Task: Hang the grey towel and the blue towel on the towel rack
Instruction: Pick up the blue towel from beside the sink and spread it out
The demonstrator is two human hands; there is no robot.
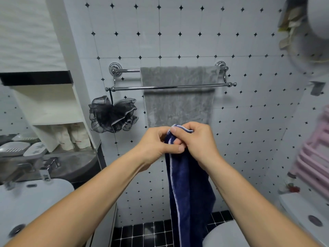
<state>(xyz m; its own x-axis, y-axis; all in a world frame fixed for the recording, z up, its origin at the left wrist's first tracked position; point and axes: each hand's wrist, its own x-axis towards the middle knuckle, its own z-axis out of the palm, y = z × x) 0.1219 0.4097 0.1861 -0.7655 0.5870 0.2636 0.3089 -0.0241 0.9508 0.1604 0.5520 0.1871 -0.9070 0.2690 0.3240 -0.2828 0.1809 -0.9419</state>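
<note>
Both grips are clamped on the top hem of the blue towel [190, 193] — left hand [156, 145] and right hand [197, 139] touching, fingers curled round it — and the cloth hangs straight down. Behind them the grey towel [178, 106] drapes over the towel rack [128, 88], on its back bar; a black bath puff [112, 114] hangs from the left end

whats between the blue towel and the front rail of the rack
In the head view, only the grey towel, hanging from the back rail behind the front rail, fills that stretch above the blue towel.
</note>
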